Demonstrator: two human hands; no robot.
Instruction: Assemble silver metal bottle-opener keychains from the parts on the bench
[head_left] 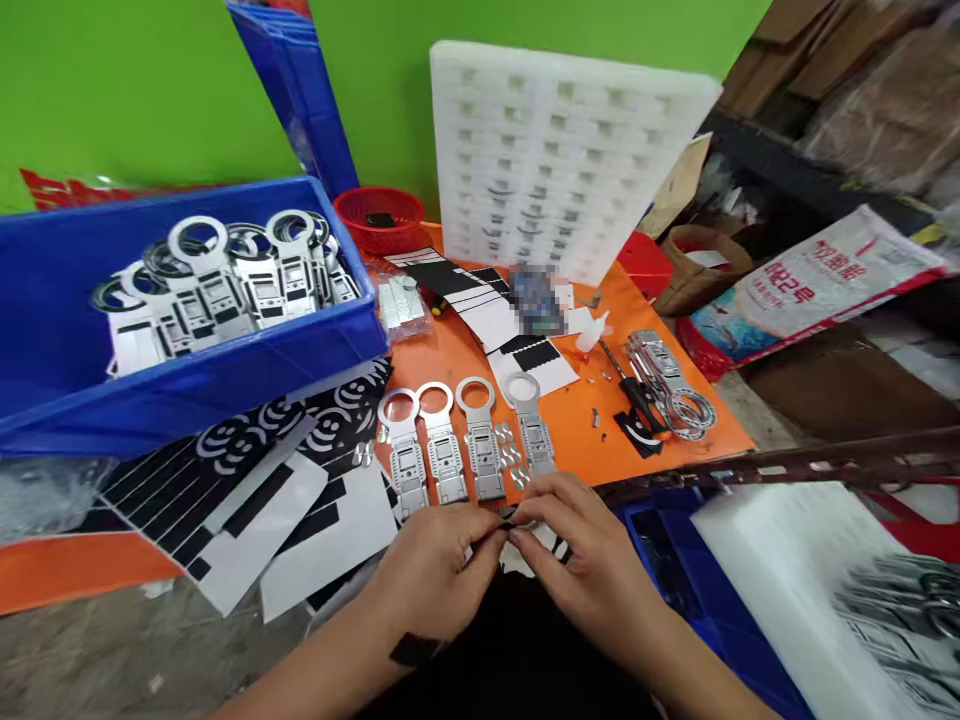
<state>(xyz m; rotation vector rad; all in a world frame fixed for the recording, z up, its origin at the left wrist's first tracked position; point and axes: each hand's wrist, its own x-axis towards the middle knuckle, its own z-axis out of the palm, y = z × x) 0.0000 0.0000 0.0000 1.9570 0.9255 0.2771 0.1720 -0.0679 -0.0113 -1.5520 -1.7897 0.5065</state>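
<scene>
My left hand [442, 565] and my right hand [581, 550] meet at the table's near edge, fingertips pinched together on a small dark piece [507, 525]. Fingers cover most of that piece, so its shape cannot be made out. A black patch [415, 650] sticks to my left wrist. Just beyond my hands, several silver metal brackets with ring-shaped heads [442, 455] lie in a row on the orange tabletop [574, 440]. Small shiny metal pieces [511, 455] are set out between two of the brackets. Left of my left hand are white sheets with black adhesive strips [330, 540].
A blue bin [225, 385] of similar brackets stands at left. Behind are a red basket [381, 235] and an upright white foam tray [465, 200]. A black-handled screwdriver [636, 400] and metal rings [690, 412] lie at right. White foam [780, 560] holds parts, lower right.
</scene>
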